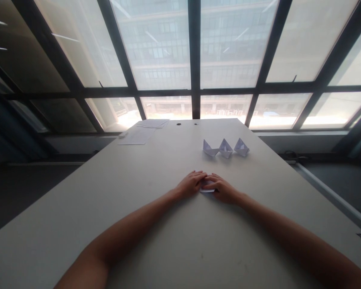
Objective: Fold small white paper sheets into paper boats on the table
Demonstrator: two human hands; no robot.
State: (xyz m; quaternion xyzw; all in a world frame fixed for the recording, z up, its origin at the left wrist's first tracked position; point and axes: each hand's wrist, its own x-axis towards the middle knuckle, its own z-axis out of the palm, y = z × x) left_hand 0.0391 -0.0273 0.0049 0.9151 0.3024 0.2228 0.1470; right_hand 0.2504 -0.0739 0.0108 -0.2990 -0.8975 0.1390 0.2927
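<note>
Between my hands, on the white table, lies a small piece of folded white paper [207, 190], mostly covered by fingers. My left hand [191, 184] has its fingers together and curled over the paper's left side. From the right, my right hand [221, 188] grips the paper, its fingers bent across the top. The fingertips of both hands nearly meet over the paper. Beyond the hands, slightly to the right, three folded paper boats stand in a row: a left boat [210, 150], a middle boat [226, 149] and a right boat [241, 147].
Flat white sheets of paper [134, 137] lie at the far left of the table [156, 224], with a small pale object [123, 135] beside them. Two dark round spots sit near the far edge. Large framed windows [159, 44] rise behind the table.
</note>
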